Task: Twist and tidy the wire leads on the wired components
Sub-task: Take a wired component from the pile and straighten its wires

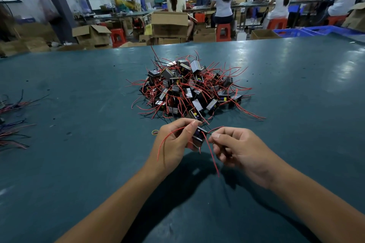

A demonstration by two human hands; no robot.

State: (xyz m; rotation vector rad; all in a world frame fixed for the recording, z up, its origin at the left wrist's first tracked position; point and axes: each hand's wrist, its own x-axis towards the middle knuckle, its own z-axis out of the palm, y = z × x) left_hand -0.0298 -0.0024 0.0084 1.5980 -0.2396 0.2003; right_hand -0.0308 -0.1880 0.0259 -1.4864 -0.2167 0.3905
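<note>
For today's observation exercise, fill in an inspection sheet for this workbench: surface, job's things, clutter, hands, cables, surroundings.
Surface: dark green table, glossy, with small dark specks.
Job's things: one small wired component held above the table; a pile of wired components behind it.
Clutter: a yellow rubber band beside the left hand.
Hands: left hand grips the component; right hand pinches its lead.
Cables: red leads hang from the held component; loose wire bundles at the left edge.
Surroundings: cardboard boxes, red stools, seated workers.
</note>
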